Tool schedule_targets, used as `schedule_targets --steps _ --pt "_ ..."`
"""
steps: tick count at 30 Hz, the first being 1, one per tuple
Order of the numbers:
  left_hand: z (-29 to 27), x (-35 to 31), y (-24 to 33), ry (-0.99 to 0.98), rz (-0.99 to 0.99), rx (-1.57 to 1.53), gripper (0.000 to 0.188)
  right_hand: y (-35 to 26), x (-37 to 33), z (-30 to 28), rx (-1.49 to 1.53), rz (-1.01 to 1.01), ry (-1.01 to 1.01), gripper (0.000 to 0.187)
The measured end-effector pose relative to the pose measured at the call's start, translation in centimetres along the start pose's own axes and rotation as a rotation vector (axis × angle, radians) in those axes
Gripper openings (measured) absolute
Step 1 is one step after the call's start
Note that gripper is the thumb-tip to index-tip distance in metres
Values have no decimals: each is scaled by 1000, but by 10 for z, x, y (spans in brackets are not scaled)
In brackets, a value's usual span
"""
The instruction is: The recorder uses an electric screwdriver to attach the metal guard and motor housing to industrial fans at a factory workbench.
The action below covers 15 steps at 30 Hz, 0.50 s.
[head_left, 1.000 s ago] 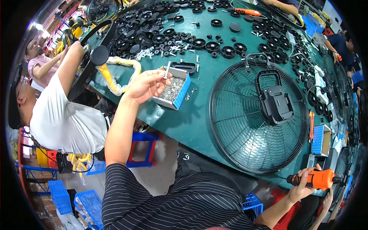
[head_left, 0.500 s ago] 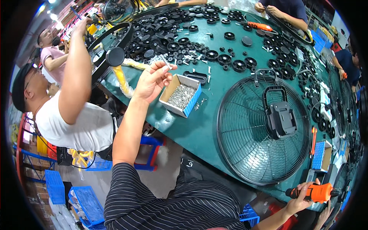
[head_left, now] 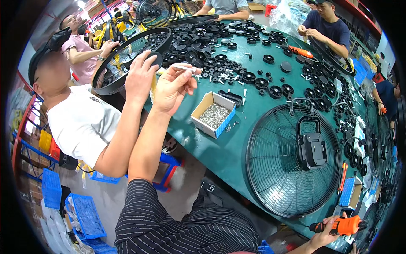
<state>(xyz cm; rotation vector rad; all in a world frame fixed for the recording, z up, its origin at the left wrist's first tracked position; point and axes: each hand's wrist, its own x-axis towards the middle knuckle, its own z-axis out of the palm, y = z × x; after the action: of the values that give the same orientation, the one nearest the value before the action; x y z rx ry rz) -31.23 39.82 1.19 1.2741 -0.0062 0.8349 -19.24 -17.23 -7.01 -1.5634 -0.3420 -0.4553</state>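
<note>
My left hand [head_left: 173,91] is raised over the table's left edge, fingers pinching a slim whitish screw-like piece [head_left: 186,67]; its exact kind is hard to make out. Just right of that hand, an open blue-and-white carton [head_left: 220,127] holds many small silver screws [head_left: 214,115]. At the lower right, my right hand [head_left: 325,236] is wrapped round an orange-and-black power screwdriver [head_left: 347,226], pointing right. Between my hands, a round black fan grille [head_left: 275,169] with a handle and a black mounting box [head_left: 313,150] lies on the green table [head_left: 203,148].
A co-worker in white reaches in beside my left arm, their hand [head_left: 141,78] at a black round cap [head_left: 157,60]. Black knobs and wheels [head_left: 203,46] cover the far table. An orange-handled tool [head_left: 343,175] and another carton [head_left: 350,192] lie right of the grille.
The view has shifted, so the table sits further right and lower. The co-worker's raised arm has come down beside mine. My hands keep their holds.
</note>
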Motion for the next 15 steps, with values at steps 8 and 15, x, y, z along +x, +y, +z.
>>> schedule_targets --steps 8,15 --pt "21 1 3 55 2 -114 12 5 -2 -6 -23 21 45 46" --pt "26 3 13 21 -20 -119 25 2 -2 -3 -48 -33 -13 45"
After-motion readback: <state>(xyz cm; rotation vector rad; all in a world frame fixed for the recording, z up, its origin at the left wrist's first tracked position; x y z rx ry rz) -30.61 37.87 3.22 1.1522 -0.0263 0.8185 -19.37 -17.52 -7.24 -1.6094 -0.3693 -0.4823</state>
